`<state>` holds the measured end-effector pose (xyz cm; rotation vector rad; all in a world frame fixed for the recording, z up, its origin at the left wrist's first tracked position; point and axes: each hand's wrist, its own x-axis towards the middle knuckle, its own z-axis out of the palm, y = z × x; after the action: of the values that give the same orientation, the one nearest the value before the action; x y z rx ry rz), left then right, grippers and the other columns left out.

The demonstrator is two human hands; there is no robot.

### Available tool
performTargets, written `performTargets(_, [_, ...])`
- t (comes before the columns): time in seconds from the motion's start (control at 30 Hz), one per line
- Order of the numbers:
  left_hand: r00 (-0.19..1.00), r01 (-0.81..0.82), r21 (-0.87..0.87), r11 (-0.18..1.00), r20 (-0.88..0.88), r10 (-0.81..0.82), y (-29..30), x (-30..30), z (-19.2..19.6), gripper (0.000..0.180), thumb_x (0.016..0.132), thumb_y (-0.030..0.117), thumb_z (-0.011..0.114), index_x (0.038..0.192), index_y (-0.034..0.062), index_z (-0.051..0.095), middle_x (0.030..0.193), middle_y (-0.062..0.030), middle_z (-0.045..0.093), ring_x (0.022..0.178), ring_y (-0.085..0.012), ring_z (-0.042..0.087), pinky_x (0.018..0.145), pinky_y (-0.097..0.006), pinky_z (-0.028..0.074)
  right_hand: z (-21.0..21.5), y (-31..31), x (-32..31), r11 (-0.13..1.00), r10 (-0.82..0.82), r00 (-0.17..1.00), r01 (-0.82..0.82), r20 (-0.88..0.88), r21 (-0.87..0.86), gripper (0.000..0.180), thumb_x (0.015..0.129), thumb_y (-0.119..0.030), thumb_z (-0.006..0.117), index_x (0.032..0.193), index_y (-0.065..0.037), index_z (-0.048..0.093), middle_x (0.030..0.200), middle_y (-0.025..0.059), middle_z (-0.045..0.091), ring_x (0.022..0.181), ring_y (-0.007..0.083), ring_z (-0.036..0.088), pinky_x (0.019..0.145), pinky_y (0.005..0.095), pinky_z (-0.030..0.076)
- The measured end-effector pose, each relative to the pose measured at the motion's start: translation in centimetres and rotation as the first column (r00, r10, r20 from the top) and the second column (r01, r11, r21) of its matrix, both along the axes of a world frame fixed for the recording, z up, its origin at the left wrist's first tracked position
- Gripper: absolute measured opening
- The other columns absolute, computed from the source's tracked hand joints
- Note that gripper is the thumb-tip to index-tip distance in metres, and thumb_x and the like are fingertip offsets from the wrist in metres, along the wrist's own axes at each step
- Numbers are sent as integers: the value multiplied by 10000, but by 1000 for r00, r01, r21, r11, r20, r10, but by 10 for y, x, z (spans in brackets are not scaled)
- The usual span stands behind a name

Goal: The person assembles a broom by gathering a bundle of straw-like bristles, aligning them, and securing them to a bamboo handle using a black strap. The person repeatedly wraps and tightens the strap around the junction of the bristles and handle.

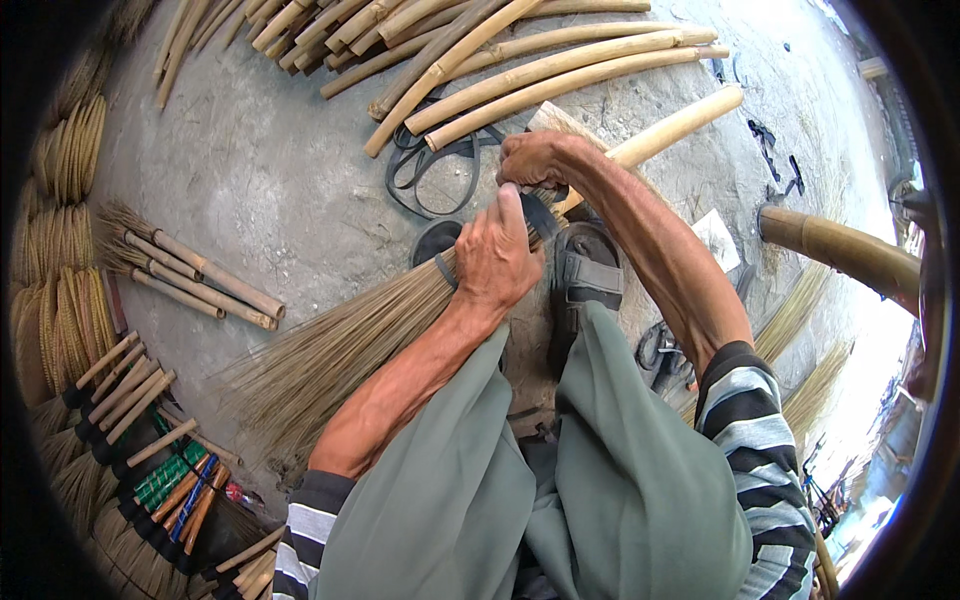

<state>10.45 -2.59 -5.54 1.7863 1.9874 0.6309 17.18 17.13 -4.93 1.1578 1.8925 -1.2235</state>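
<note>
A broom of long brown bristles (345,330) lies slantwise before me, its pale bamboo handle (680,125) pointing to the far right. My left hand (497,250) is closed around the bristle bundle near its top, thumb side up. Just beyond it, my right hand (535,165) is curled into a grip on a black rubber strip (540,215) that wraps the broom's neck. The fingertips of both hands nearly meet and partly hide each other. A thin dark band (446,270) circles the bristles beside my left wrist. Loose loops of black strip (425,175) trail on the ground.
Many bamboo poles (560,75) are heaped at the far side. Several brooms with short handles (205,280) lie at left, above stacked finished brooms (130,400). A thick bamboo post (840,250) juts in at right. My sandalled foot (590,270) is beside the broom neck.
</note>
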Motion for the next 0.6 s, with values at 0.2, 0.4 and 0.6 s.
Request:
performTargets(0.2, [1000, -4, -61, 998, 4, 4, 6, -1, 3, 652, 814, 240, 925, 1299, 34, 542, 1072, -280, 753, 993, -528, 756, 842, -623, 597, 0, 6, 4, 993, 117, 992, -115, -48, 38, 274, 907, -306, 704, 957, -37, 721, 672, 51, 585, 592, 181, 554, 482, 402, 427])
performTargets(0.4, [996, -29, -216, 976, 78, 47, 20, -11, 11, 596, 785, 241, 916, 1234, 52, 572, 1100, -289, 781, 1030, -522, 775, 846, -604, 612, 9, -18, 56, 837, -92, 723, 428, -685, 340, 282, 982, -263, 665, 1006, 11, 729, 915, 149, 692, 808, 298, 672, 746, 445, 564])
performTargets(0.6, [984, -2, -373, 928, 163, 67, 42, -35, 18, 786, 693, 320, 1042, 1307, 42, 636, 1113, -227, 807, 1056, -412, 800, 956, -507, 622, 1, -120, 145, 630, -532, 432, 777, -729, 1, 217, 1077, -178, 649, 1107, 11, 751, 1032, 134, 712, 960, 241, 690, 880, 374, 569])
